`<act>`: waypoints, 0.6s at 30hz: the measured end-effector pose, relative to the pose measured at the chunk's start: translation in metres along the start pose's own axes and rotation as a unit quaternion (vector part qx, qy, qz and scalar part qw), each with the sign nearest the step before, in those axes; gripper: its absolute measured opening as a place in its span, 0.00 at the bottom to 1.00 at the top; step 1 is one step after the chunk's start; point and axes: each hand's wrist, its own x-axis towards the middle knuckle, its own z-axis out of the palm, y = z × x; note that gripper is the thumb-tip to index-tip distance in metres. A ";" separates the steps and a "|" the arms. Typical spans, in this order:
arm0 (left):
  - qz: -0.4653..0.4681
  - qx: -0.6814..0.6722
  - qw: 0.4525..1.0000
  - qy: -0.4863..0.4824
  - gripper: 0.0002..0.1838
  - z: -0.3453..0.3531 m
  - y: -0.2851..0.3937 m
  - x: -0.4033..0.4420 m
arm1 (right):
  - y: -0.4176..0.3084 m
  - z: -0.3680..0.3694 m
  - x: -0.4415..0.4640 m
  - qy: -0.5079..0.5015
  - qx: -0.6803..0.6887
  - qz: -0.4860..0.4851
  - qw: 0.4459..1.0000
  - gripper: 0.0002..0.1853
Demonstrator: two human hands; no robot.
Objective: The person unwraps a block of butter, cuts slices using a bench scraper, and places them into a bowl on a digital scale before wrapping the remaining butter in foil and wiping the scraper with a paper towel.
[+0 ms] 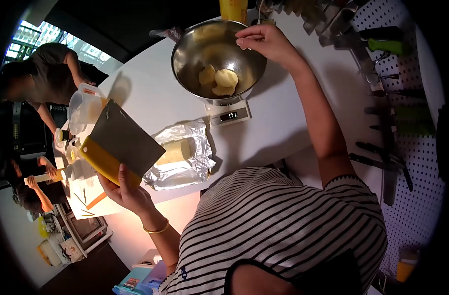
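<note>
We grip the yellow-handled scraper in our left hand, its broad blade near the foil. Our right hand hovers over the rim of the bowl, fingers bent toward the thumb — we cannot tell whether they pinch anything. Pale yellow pieces lie in the bowl, which stands on the scale; on the opened foil, we see a pale block.

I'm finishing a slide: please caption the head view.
Left hand grips a yellow-handled scraper; right hand hovers over a metal bowl with pale yellow pieces, set on a digital scale.
</note>
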 end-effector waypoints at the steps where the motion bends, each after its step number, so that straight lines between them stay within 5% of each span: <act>1: -0.011 -0.003 1.000 0.004 0.21 -0.006 -0.002 -0.001 | 0.001 0.001 -0.002 -0.002 0.002 0.000 1.000 0.16; 14: -0.012 0.041 0.999 0.022 0.19 -0.039 0.001 -0.014 | -0.048 0.018 -0.028 -0.004 0.008 -0.023 1.000 0.17; 18: 0.000 0.063 0.996 0.056 0.18 -0.054 0.003 -0.016 | -0.082 0.023 -0.043 0.029 0.053 -0.128 0.990 0.20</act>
